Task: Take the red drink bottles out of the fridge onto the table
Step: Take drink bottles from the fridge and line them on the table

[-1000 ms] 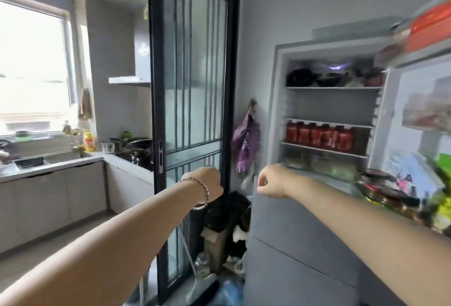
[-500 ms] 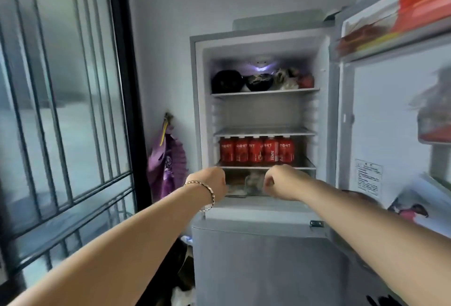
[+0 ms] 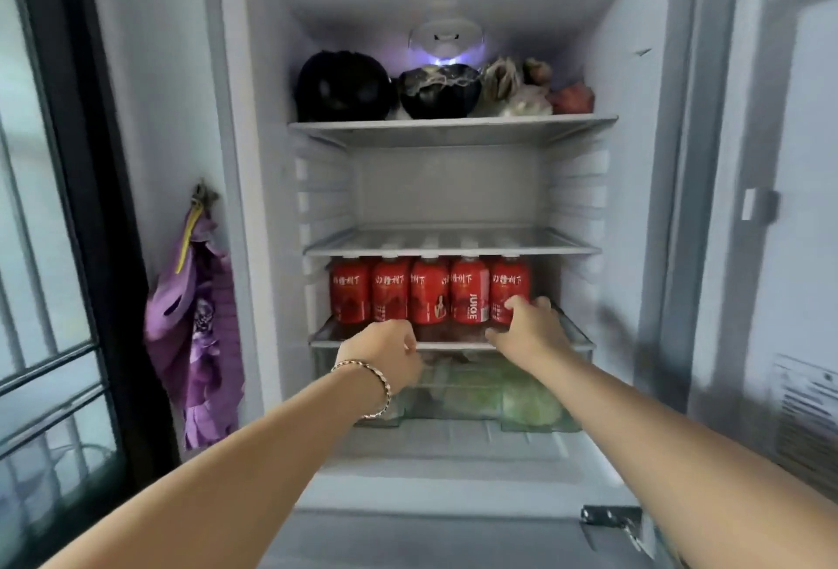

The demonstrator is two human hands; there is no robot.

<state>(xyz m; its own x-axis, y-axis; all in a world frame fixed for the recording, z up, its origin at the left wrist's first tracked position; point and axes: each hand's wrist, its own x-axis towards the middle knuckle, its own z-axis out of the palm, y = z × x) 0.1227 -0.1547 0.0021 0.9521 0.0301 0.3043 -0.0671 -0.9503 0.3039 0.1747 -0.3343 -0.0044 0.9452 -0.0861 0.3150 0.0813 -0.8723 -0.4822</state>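
Several red drink bottles (image 3: 428, 291) with white caps stand in one row on the third glass shelf (image 3: 326, 343) of the open fridge (image 3: 267, 160). My right hand (image 3: 528, 328) reaches to the rightmost bottle (image 3: 508, 280), fingers apart at its lower right side, thumb under it at the shelf edge. It does not grip the bottle. My left hand (image 3: 385, 355), with a bracelet on the wrist, hovers at the shelf's front edge below the second bottle. Its fingers are curled and it holds nothing.
Dark bowls (image 3: 344, 87) and wrapped food fill the top shelf. A clear drawer with green vegetables (image 3: 526, 405) sits under the bottles' shelf. The fridge door (image 3: 793, 205) stands open on the right. A purple cloth (image 3: 199, 323) hangs left, beside a black-framed glass door (image 3: 45, 251).
I have moved close to the fridge, which now fills the view. Both hands went forward to the bottle shelf, and my right hand opened from a fist at the rightmost bottle.
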